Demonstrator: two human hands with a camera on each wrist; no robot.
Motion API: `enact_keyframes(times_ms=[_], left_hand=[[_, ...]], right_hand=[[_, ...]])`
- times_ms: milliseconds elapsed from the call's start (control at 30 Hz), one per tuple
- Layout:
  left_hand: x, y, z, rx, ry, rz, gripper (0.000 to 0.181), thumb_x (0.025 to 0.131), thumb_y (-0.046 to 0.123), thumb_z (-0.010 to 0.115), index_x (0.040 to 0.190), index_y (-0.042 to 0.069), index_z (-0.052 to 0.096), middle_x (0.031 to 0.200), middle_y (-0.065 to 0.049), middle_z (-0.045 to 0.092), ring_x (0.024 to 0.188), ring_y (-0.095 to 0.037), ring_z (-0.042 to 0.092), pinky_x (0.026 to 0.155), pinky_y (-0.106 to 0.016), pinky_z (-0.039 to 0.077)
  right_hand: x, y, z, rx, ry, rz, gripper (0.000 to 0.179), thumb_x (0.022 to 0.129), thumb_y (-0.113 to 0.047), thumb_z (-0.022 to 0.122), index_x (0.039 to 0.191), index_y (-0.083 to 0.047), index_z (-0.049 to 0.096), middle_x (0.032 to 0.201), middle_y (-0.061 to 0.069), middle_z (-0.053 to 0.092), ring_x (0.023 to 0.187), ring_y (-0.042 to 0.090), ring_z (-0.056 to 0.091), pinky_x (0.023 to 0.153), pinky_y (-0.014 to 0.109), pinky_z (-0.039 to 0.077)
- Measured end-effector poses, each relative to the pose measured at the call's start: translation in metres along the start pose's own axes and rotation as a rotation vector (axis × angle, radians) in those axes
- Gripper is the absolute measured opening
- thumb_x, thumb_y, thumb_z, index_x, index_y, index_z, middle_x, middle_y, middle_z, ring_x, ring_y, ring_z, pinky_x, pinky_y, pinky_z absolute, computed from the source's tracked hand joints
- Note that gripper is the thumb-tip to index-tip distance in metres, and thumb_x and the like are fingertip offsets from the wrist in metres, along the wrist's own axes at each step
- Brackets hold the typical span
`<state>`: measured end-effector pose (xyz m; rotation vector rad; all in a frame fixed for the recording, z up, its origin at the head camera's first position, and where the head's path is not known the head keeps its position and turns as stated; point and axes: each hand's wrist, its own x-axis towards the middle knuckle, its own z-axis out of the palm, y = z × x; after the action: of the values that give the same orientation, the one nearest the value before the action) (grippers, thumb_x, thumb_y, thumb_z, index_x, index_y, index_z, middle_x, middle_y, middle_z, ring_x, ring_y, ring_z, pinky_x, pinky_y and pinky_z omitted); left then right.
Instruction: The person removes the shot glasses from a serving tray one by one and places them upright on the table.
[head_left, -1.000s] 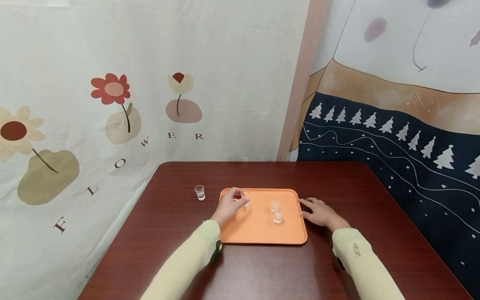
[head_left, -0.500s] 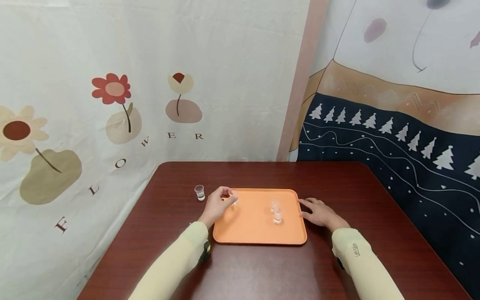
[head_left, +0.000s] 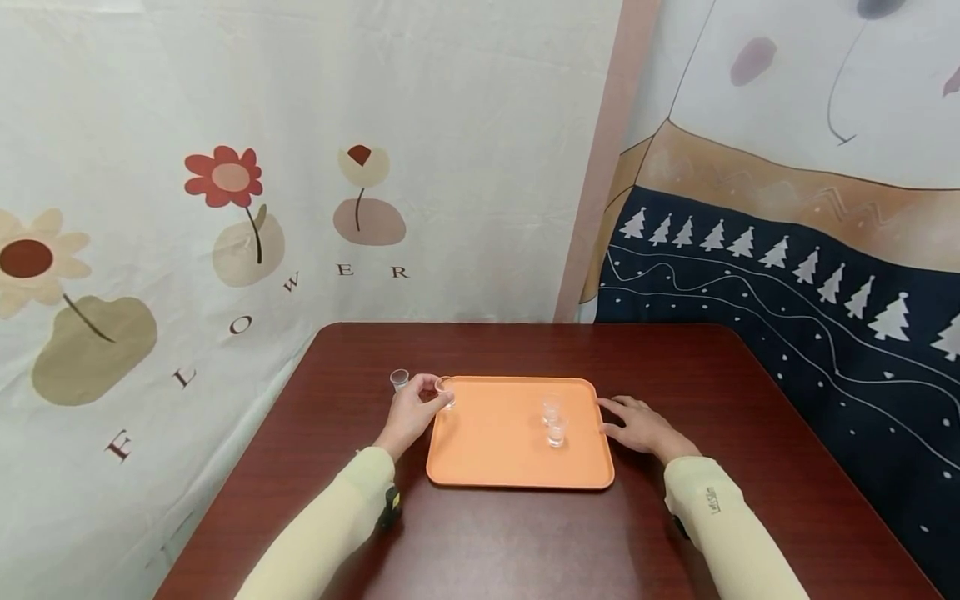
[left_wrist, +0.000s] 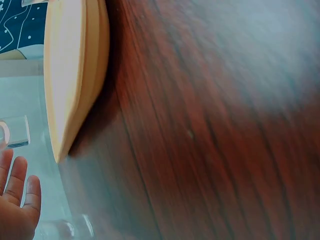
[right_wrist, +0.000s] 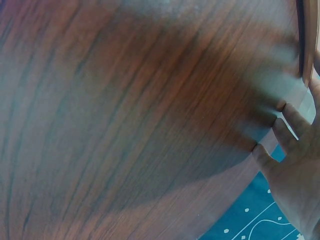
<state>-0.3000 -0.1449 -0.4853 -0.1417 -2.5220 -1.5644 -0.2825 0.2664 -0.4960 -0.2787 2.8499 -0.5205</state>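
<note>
My left hand (head_left: 408, 414) pinches a small clear shot glass (head_left: 447, 400) between thumb and fingers, over the far left corner of the orange tray (head_left: 502, 467). In the left wrist view this shot glass (left_wrist: 19, 132) shows just beyond the spread fingers. My right hand (head_left: 641, 427) rests at the tray's right edge, its fingers spread and fingertips at the rim; the right wrist view has them down on the table. Toward the tray's right side stand two more shot glasses, one shot glass (head_left: 556, 435) in front of the other shot glass (head_left: 551, 407).
Another shot glass (head_left: 399, 379) stands on the table left of the tray, partly hidden behind my left hand. The dark red wooden table (head_left: 525, 542) runs back to a flower-printed curtain (head_left: 465, 167) and a dark blue printed cloth (head_left: 750, 333).
My left hand has carried its shot glass leftward across the tray to the left edge. The right hand and the two glasses on the tray's right side have stayed put.
</note>
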Motion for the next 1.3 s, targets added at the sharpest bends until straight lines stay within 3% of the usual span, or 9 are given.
enact_keyframes(times_ms=[267,767,1300], left_hand=[[-0.003,-0.007,-0.015,0.029,0.043,-0.007,0.032,0.084,0.020,0.080,0.108,0.005,0.065,0.103,-0.009,0.070,0.097,-0.025,0.066,0.088,-0.039,0.051],[-0.009,-0.028,-0.043,0.079,0.087,-0.045,0.036,0.086,0.020,0.080,0.112,0.003,0.063,0.108,-0.014,0.067,0.102,-0.028,0.064,0.092,-0.041,0.048],[-0.008,-0.045,-0.058,0.104,0.141,-0.104,0.038,0.087,0.022,0.077,0.115,0.000,0.062,0.108,-0.017,0.066,0.101,-0.030,0.061,0.090,-0.041,0.045]], right_hand=[[-0.001,0.001,-0.002,0.001,-0.002,-0.003,0.063,0.099,-0.044,0.057,0.153,-0.016,0.040,0.150,0.027,0.035,0.136,0.050,0.032,0.104,0.068,0.030],[-0.002,-0.001,-0.002,-0.010,0.000,-0.012,0.063,0.099,-0.045,0.057,0.151,-0.014,0.041,0.148,0.029,0.036,0.134,0.051,0.033,0.102,0.069,0.031],[-0.001,-0.002,0.002,0.007,-0.005,0.005,0.062,0.099,-0.044,0.057,0.152,-0.015,0.041,0.150,0.028,0.035,0.136,0.050,0.031,0.103,0.069,0.030]])
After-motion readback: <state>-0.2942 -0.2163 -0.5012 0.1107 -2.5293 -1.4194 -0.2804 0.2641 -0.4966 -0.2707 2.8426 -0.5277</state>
